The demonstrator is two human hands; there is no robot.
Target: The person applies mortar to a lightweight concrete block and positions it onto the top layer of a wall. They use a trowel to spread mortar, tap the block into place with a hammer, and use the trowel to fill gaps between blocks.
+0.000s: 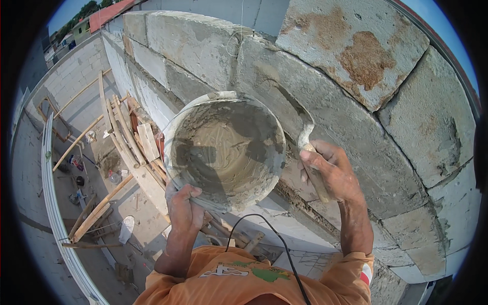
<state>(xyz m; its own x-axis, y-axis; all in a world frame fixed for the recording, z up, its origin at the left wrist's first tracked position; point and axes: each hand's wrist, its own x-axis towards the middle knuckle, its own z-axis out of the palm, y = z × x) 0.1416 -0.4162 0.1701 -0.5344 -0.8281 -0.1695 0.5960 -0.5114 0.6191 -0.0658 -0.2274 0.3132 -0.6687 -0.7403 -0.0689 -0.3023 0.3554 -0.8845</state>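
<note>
The person's left hand (184, 207) is closed on the lower-left edge of a round bucket (216, 97), thumb toward the rim; its other fingers are partly hidden from where I watch. The bucket sits around the centre of the frame, tipped so its mouth faces up at us, with wet grey mortar (221, 146) smeared across the bottom and caked around the inner wall. A shadow falls across part of it.

Just right of centre, the right hand (333, 170) is wrapped around the handle of a trowel (306, 135), thumb near the pale, crusted neck. The blade slants to the upper left, beside the bucket and over the block wall (325, 99); whether it touches the wall, I can't tell.

Large blocks fill the upper right, one bearing a rusty-brown patch (367, 60). A black cable (269, 223) curls over the orange shirt (223, 284) at the bottom. Down at the left lie wooden poles (84, 141) and a pale plank (148, 142), with long metal profiles (51, 188) curving along the left side of the frame.
</note>
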